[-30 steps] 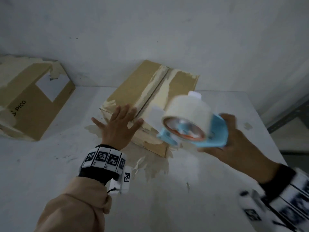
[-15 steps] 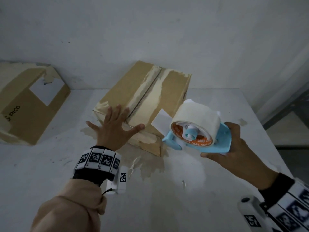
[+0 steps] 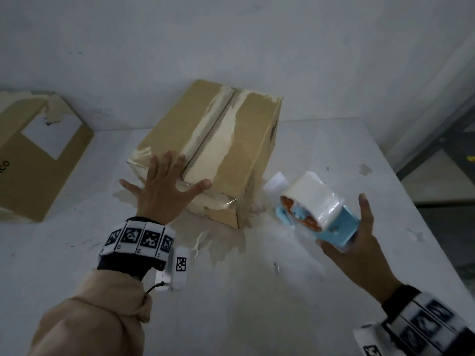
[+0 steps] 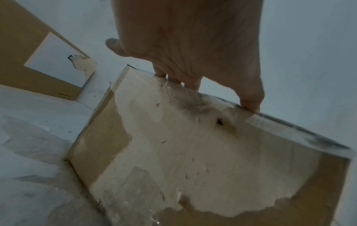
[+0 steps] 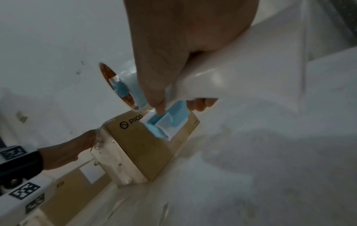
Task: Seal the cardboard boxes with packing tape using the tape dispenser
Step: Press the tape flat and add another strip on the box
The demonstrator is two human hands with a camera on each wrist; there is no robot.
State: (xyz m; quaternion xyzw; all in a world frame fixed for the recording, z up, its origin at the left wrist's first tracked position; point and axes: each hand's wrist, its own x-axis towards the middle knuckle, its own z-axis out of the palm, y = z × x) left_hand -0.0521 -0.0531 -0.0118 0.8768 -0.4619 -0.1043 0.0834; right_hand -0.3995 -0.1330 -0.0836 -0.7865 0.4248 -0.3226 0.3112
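On the table (image 3: 334, 291), the cardboard box (image 3: 246, 150) shows torn, pale tape patches.

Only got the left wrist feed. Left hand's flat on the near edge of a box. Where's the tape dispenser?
Observer: In the right hand. The tape dispenser is off to the right of the box, low over the table, not touching the box.
Operator: Top seam taped yet?
Observer: The head view shows the centre seam as a dark line between the flaps, with pale torn patches on either side. I can't see a fresh strip along it.
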